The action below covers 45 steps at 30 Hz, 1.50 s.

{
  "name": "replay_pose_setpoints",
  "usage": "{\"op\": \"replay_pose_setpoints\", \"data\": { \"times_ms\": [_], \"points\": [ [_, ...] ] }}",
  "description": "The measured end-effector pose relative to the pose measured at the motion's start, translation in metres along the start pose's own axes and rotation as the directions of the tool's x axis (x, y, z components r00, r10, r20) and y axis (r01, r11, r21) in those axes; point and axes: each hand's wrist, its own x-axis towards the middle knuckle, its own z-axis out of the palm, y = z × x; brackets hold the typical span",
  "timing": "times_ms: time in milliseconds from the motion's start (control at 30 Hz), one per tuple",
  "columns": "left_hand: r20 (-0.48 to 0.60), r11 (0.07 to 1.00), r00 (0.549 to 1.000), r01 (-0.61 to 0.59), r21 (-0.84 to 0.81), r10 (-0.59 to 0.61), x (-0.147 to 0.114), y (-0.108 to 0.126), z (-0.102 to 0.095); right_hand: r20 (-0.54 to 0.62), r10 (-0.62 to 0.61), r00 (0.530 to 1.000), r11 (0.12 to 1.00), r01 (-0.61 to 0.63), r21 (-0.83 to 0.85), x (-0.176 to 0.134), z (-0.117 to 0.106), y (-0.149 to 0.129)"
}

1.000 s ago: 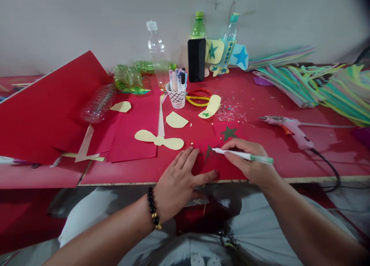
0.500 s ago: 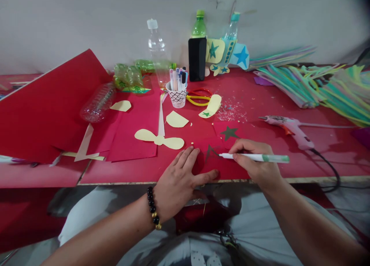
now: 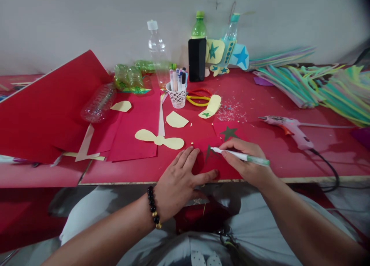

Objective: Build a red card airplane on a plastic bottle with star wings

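- The right hand has a pinching grip: thumb and fingers are pressed on a white marker with a green end.
- The marker is tilted above the red paper, near the front edge of the table. Its tip is at a partly drawn dark green shape; whether it touches the paper, I cannot tell exactly.
- The left hand holds nothing between its fingers. Its grip is spread: the fingers lie flat at the left side of this paper, and the thumb is stretched apart. A bracelet of dark and golden beads is around the wrist.
- Just beyond the marker, there is a filled dark green star.
- To the left lies a yellow propeller-shaped cutout, partly over a red sheet.
- Behind stands a cup with pens, beside scissors.
- A pink glue gun lies on the right.
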Motion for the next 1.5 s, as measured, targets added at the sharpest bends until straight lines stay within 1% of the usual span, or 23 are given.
{"op": "replay_pose_setpoints", "data": {
  "times_ms": [67,200,367,533,700,867,1033,1167,1333,1500],
  "points": [
    [0.001,1.000,1.000,0.003,0.005,-0.003,-0.0004,0.0004,0.0002,0.005,-0.010,1.000,1.000,0.010,0.001,0.0003,-0.0005,-0.0002],
    [0.008,1.000,1.000,0.001,0.008,-0.001,-0.0004,0.0010,0.0000,-0.038,0.016,0.999,1.000,-0.015,0.020,-0.0004,-0.0031,-0.0004],
    [0.012,1.000,1.000,0.004,0.007,-0.004,0.0002,0.0008,-0.0009,0.008,0.016,1.000,0.998,-0.016,0.054,-0.0019,-0.0046,0.0008],
    [0.001,1.000,1.000,0.010,-0.008,-0.010,0.0001,0.0010,-0.0009,-0.076,0.029,0.997,0.998,-0.024,0.065,-0.0055,-0.0067,0.0023],
    [-0.008,1.000,1.000,0.010,-0.025,-0.011,0.0003,0.0005,-0.0005,-0.016,0.019,1.000,0.998,-0.018,0.063,-0.0043,-0.0062,-0.0001],
    [-0.006,0.999,1.000,0.013,-0.035,-0.013,0.0006,0.0003,-0.0003,-0.083,0.041,0.996,0.997,-0.035,0.073,-0.0060,-0.0078,0.0007],
    [0.000,1.000,1.000,0.012,-0.025,-0.012,0.0008,0.0007,-0.0014,-0.022,0.021,1.000,0.999,-0.020,0.046,-0.0055,-0.0086,0.0004],
    [0.000,1.000,1.000,0.019,-0.020,-0.019,0.0004,0.0012,-0.0024,-0.071,0.035,0.997,0.998,-0.031,0.048,-0.0052,-0.0082,0.0016],
    [0.000,1.000,1.000,0.009,-0.015,-0.009,0.0004,0.0014,-0.0021,-0.046,-0.011,0.999,0.999,0.012,0.033,-0.0044,-0.0077,-0.0002],
    [-0.007,1.000,1.000,0.010,-0.021,-0.010,0.0010,0.0014,-0.0018,-0.077,0.018,0.997,0.999,-0.015,0.042,-0.0051,-0.0082,-0.0001]
  ]
}}
